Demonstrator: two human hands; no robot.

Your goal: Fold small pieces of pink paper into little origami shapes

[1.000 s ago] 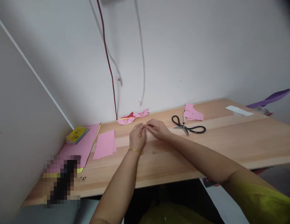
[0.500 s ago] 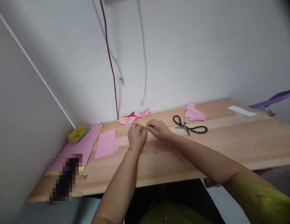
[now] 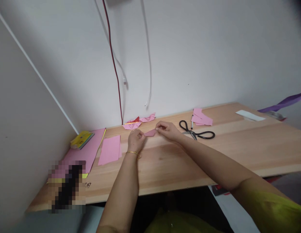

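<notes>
Between my hands is a small piece of folded pink paper [image 3: 149,133], held just above the wooden table [image 3: 174,165]. My left hand [image 3: 136,141] pinches its left end, and a thin gold bracelet circles that wrist. At the paper's upper right corner, my right hand [image 3: 167,130] has thumb and forefinger closed on it. Behind the hands, against the wall, lie several folded pink paper shapes [image 3: 147,118] with a bit of red among them. Black-handled scissors [image 3: 193,133] rest open to the right of my right hand.
Pink paper rectangles [image 3: 110,149] lie left of my hands, beside larger pink sheets [image 3: 95,142] bearing a yellow packet [image 3: 81,139]. Pink scraps [image 3: 201,117] and a pen [image 3: 192,122] sit behind the scissors. A white strip [image 3: 250,115] is far right. Cables [image 3: 112,51] hang down the wall.
My hands have moved apart, the left one leftward and the right one slightly right and up. The folded pink paper, mostly hidden by the fingers before, now shows between them.
</notes>
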